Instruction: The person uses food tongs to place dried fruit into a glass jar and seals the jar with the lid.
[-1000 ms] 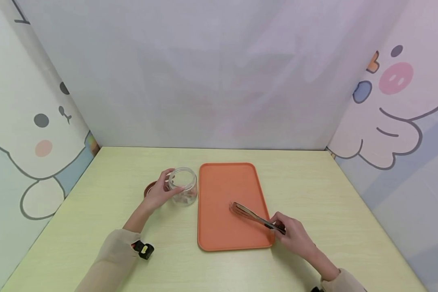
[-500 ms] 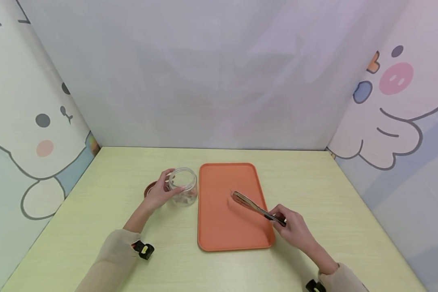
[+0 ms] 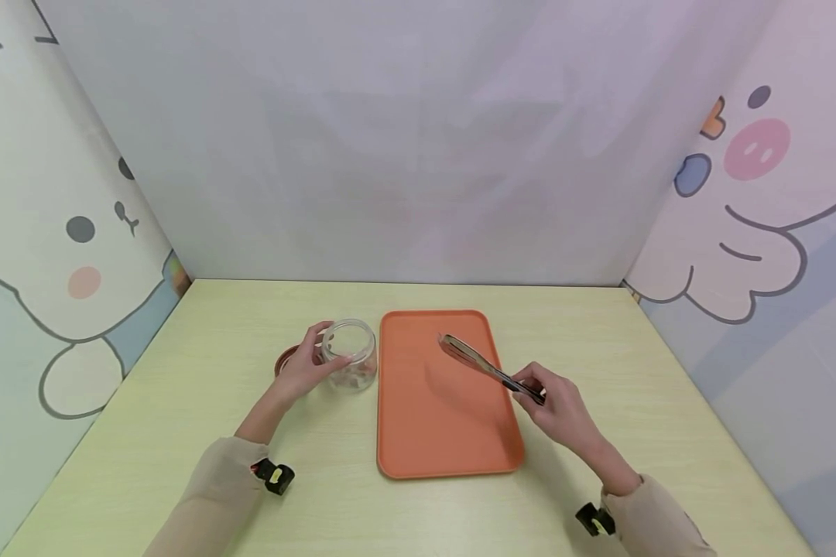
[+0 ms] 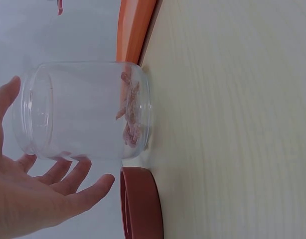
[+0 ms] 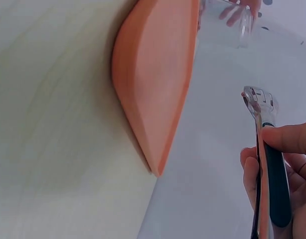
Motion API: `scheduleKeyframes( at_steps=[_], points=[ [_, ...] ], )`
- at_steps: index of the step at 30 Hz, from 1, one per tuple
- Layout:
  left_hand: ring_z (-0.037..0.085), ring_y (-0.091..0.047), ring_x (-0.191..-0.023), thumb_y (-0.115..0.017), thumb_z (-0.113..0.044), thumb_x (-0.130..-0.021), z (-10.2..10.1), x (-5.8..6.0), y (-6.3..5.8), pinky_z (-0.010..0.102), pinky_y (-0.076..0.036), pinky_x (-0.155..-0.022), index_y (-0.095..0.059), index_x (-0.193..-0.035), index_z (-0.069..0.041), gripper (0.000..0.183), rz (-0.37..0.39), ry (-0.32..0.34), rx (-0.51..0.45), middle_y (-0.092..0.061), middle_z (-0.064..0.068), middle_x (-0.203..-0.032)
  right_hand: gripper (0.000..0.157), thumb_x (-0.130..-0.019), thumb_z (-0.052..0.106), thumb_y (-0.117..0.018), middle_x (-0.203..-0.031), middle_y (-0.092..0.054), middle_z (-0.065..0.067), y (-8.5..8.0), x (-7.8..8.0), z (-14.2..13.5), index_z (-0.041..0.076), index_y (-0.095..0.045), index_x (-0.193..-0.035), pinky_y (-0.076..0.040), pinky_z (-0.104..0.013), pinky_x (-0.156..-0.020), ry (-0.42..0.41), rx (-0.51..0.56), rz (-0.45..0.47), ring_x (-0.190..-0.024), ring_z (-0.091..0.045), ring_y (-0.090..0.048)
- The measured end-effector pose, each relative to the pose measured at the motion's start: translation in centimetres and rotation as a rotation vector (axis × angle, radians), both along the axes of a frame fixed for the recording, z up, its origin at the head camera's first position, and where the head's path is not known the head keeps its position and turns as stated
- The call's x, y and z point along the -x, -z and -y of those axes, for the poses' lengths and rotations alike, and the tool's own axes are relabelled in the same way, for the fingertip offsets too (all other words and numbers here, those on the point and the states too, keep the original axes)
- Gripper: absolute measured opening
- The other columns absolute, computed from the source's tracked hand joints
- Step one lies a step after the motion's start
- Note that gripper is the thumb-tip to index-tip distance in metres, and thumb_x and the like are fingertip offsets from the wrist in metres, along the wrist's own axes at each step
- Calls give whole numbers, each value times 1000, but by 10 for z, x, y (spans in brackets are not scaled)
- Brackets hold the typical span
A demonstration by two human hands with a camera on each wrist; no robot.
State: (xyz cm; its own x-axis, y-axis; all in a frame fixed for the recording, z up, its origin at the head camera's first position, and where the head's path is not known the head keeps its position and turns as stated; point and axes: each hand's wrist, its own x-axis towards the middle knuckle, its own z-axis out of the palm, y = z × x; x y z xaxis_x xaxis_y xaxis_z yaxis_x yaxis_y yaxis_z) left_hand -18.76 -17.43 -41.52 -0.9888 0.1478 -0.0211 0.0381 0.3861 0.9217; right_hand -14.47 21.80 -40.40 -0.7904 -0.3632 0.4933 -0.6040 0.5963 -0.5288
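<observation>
We see the jar [image 3: 352, 377] just left of lower centre, gripped by the nearer, left hand [image 3: 305, 373]. Rightward, the right hand [image 3: 563, 406] holds tongs [image 3: 486, 367] over the tray [image 3: 425, 441], long axis slanting to the upper left; whether the tips [image 3: 449, 342] pinch anything, we can't tell.

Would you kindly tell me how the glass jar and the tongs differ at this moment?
The jar is wide and round, while the tongs are long and narrow.
The jar is clear glass; the tongs look metallic with dark grips.
The jar stands upright on the table, whereas the tongs slant, raised above the orange tray.
Both are held: jar in the left hand, tongs in the right hand.
</observation>
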Motion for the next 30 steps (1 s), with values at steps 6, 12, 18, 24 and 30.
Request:
scheduleKeyframes(
  at_steps=[6,12,18,24,30],
  points=[
    [31,-41,-110,-66,-39,-77,0,1,2,43,-38,-84,-19,-137,-17,79,0,3,1,-29,21,-134,29,-70,-6,-69,-66,-51,11,-11,8,4,13,-58,-89,-34,-22,-42,0,2,-18,-49,-5,-41],
    [31,-41,-110,-66,-40,-77,0,1,2,44,-38,-84,-19,-137,-17,80,-2,-1,9,-29,20,-134,28,-72,-5,-69,-66,-50,13,-19,14,9,13,-58,-90,-34,-22,-43,-6,-7,-38,-50,-5,-41],
    [31,-41,-109,-66,-39,-77,0,2,1,43,-38,-83,-19,-137,-17,79,-2,7,2,-29,20,-134,27,-73,-4,-68,-68,-50,12,-25,18,16,12,-58,-91,-34,-23,-44,-24,-11,-45,-52,-5,-41],
    [31,-41,-111,-66,-40,-76,1,1,-1,44,-38,-84,-19,-137,-17,80,0,5,8,-28,20,-134,25,-73,-4,-67,-69,-52,11,-30,21,26,12,-58,-90,-35,-23,-44,-53,2,-49,-54,-6,-42],
    [30,-42,-109,-67,-37,-77,0,0,-1,42,-38,-83,-19,-137,-16,79,-4,13,-15,-28,21,-134,24,-74,-2,-68,-71,-53,11,-31,24,37,11,-57,-90,-34,-23,-43,-97,4,-52,-55,-5,-41]
  ],
)
